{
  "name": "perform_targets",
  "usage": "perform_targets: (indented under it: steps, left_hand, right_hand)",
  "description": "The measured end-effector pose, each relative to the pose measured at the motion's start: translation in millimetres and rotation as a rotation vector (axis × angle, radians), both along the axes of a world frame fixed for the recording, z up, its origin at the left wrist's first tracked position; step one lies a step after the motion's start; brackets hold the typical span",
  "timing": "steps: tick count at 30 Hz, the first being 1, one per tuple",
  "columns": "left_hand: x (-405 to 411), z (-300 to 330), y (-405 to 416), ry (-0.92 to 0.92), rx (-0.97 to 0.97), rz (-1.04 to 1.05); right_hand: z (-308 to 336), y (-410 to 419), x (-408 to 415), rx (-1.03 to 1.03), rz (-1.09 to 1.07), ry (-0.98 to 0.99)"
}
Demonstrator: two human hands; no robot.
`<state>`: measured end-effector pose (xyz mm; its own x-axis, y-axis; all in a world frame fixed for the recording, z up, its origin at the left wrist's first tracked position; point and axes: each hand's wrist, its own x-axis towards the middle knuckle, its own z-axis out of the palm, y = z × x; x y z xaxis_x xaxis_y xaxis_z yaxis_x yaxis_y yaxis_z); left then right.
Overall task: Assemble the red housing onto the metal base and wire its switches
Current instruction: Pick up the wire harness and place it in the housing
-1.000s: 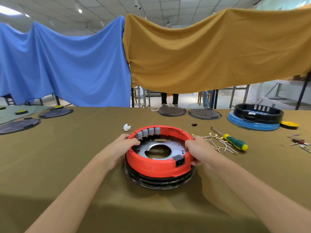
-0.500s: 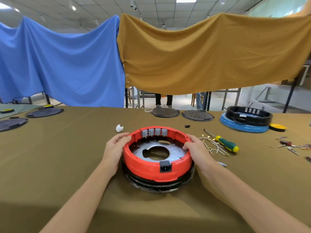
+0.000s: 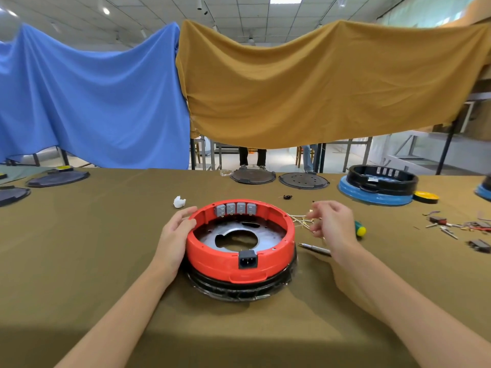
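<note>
Bench [image 3: 79, 261]: covered in olive-brown cloth, matte, lightly creased; a blue drape [image 3: 93, 96] and a mustard drape [image 3: 318, 83] hang behind it beneath a tiled ceiling. Far left: dark flat discs [image 3: 57, 178]. White crumpled scrap [image 3: 179, 202], just beyond the left hand. Left hand [image 3: 174, 236]: grip open, palm and fingers laid against the left outer wall of the red housing [image 3: 239, 264]. Housing: glossy red plastic ring, seated centrally on the bench atop a black rim, with the metal base [image 3: 236, 236] visible inside as a dull grey plate with a keyhole-shaped cutout. Its black power socket [image 3: 247, 259] faces the wearer; four grey switches [image 3: 236, 209] line the far inner wall. Right hand [image 3: 332, 224]: grip pinched on thin pale wires [image 3: 300, 220] just right of the housing. Screwdriver [image 3: 360, 229], green and yellow handle, mostly hidden behind that hand. Slim metal tool [image 3: 314, 248] near the right wrist. Far right: black ring on a blue disc [image 3: 377, 187]; small loose metal parts [image 3: 457, 227].
</note>
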<state>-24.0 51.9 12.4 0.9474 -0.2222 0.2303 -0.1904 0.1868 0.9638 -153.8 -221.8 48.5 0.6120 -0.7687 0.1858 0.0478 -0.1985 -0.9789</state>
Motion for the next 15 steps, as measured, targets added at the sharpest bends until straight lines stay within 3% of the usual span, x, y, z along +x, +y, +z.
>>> perform_targets:
  steps: [3, 8, 12, 15]
  left_hand:
    - [1, -2, -2, -0.019, 0.010, 0.035]
    - [4, -2, -6, -0.058, 0.013, 0.071]
    - [8, -2, -8, -0.080, 0.013, 0.069]
    - [11, -4, -8, -0.075, 0.002, 0.054]
  right_hand:
    - [0, -33, 9, -0.217, -0.151, 0.103]
    - [-13, -66, 34, -0.847, -0.158, 0.590]
    - [-21, -74, 51, -1.005, -0.114, 0.872]
    - [-25, -77, 54, -1.074, -0.106, 0.920]
